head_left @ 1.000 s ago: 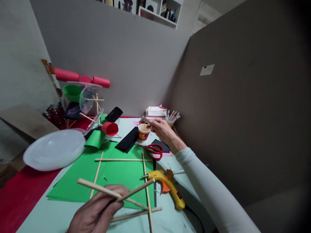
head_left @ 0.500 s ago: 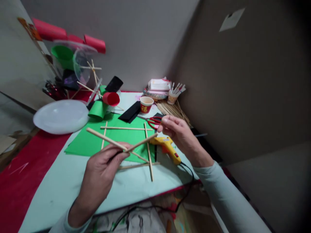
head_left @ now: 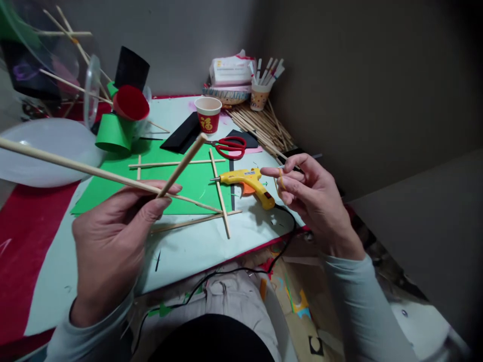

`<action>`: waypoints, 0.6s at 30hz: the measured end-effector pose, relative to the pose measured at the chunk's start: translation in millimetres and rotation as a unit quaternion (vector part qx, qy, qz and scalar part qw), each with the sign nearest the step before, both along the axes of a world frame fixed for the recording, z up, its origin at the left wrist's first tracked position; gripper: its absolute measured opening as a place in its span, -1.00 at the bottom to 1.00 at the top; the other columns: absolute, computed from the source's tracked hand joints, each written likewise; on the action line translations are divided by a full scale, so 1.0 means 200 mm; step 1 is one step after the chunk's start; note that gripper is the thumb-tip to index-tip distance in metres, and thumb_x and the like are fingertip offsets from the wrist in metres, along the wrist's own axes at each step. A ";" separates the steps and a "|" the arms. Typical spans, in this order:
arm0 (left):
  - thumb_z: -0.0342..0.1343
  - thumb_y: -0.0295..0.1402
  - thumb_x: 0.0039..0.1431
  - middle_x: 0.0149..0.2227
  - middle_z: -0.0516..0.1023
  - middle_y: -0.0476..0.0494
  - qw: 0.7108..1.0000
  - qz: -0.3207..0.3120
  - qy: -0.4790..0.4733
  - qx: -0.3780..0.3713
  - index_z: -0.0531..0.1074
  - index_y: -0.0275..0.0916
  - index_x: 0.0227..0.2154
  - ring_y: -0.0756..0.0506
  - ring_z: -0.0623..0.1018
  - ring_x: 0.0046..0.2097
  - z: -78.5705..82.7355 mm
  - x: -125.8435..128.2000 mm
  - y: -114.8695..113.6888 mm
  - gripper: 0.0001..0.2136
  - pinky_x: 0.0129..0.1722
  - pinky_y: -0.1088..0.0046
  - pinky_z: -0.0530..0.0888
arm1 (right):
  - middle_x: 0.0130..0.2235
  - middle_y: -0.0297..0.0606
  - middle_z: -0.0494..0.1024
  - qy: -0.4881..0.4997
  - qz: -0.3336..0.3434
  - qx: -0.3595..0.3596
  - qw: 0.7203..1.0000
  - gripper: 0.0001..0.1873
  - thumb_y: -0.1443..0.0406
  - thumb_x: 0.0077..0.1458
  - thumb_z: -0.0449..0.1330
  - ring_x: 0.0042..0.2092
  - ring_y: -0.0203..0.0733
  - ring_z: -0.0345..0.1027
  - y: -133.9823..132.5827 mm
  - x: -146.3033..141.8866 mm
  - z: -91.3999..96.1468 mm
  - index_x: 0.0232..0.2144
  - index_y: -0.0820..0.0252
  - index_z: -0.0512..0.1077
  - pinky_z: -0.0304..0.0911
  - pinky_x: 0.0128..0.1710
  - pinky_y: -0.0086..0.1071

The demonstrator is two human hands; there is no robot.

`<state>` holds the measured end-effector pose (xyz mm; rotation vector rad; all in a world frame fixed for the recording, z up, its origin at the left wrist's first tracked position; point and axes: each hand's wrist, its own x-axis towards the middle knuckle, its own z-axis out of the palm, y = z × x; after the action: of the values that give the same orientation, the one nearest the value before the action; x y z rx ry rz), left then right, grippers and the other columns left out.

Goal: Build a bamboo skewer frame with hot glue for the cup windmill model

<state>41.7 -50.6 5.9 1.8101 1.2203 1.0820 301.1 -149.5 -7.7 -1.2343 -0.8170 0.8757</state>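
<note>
On the table, green paper lies partly under a stick frame. The left hand pinches two crossed sticks together; the right hand has bent fingers holding a looped yellow band.

Single head-worn view from close behind the table, forward and down.

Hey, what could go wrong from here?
The crossed sticks could twist where the left hand pinches them. The thin yellow band at the fingers of the right hand might slip off. The glue gun could get dragged, since its cord runs over the table edge.
</note>
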 end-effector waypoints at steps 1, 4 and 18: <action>0.21 -0.22 0.24 -0.17 0.69 0.19 1.000 0.002 0.005 0.002 0.62 0.09 -0.19 -0.07 0.62 -0.08 0.00 0.00 0.00 -0.87 0.00 0.40 0.54 | -0.50 -0.47 0.50 -0.009 -0.009 0.006 1.000 -0.74 0.30 0.06 0.40 -0.54 -0.41 0.24 -0.01 0.00 0.00 -0.33 0.07 0.35 -0.07 -0.62 -0.57; 0.23 -0.18 0.23 -0.15 0.69 0.21 1.000 -0.001 0.001 -0.003 0.62 0.09 -0.19 -0.06 0.61 -0.06 -0.01 -0.01 0.01 -0.87 -0.02 0.44 0.52 | -0.59 -0.48 0.39 -0.046 -0.016 0.022 0.999 -0.81 0.26 0.08 0.40 -0.54 -0.35 0.29 -0.01 -0.02 0.01 -0.40 0.07 0.43 0.13 -0.59 -0.51; 0.24 -0.29 0.12 -0.25 0.71 -0.03 0.993 -0.075 -0.090 -0.014 0.68 -0.10 -0.35 -0.09 0.65 -0.21 -0.01 0.00 0.06 -0.88 -0.17 0.49 0.58 | 0.37 -0.19 0.31 -0.422 0.206 0.128 0.874 0.00 0.22 0.04 0.48 0.28 0.10 0.33 0.16 -0.25 0.31 0.40 -0.13 0.08 0.34 0.25 0.00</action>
<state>41.9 -39.4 3.1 1.7124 0.9717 1.1099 252.0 -117.3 55.0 -1.2105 -1.8935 0.4947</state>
